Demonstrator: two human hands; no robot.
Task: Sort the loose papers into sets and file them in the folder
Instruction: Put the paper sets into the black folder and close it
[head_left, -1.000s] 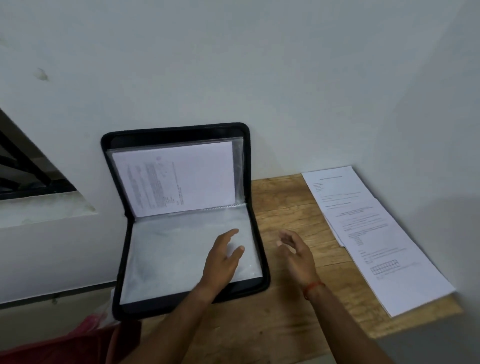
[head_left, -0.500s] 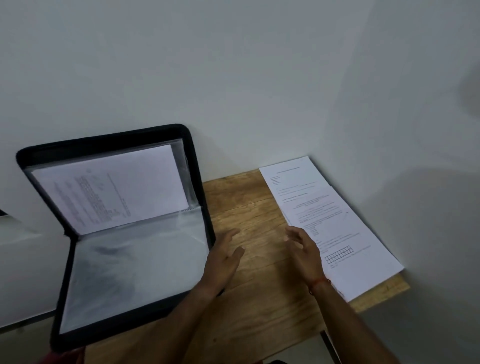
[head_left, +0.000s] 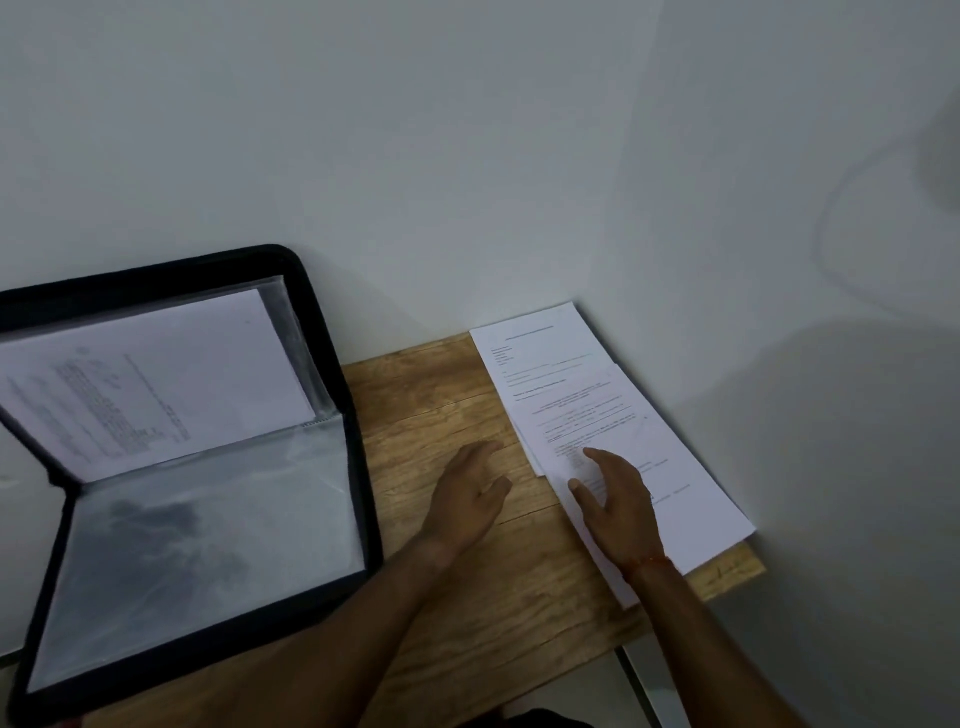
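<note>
Head view. Table (head_left: 441, 395): pale wood plank top with visible grain, set into a corner of the plain white wall (head_left: 467, 156), its far and right edges against the wall. Left hand (head_left: 467, 504): open, fingers straight and together, palm down above a strip of bare wood; whether it touches the wood cannot be told. Right hand (head_left: 618, 499): open, fingers loosely spread, over the near left part of the loose papers (head_left: 561, 374); holds nothing. Hands apart, side by side. Red thread (head_left: 649, 564) on the right wrist. Loose papers: white printed sheets, flat, fanned in a slightly uneven stack along the wall to the right of both hands. Folder (head_left: 363, 509): black, soft-edged, rounded corners, lying open to the left of the left hand, its upper half propped against the wall. One printed sheet (head_left: 156, 384) sits in the upper clear pocket; the lower plastic sleeve (head_left: 208, 545) is glossy and wrinkled.
</note>
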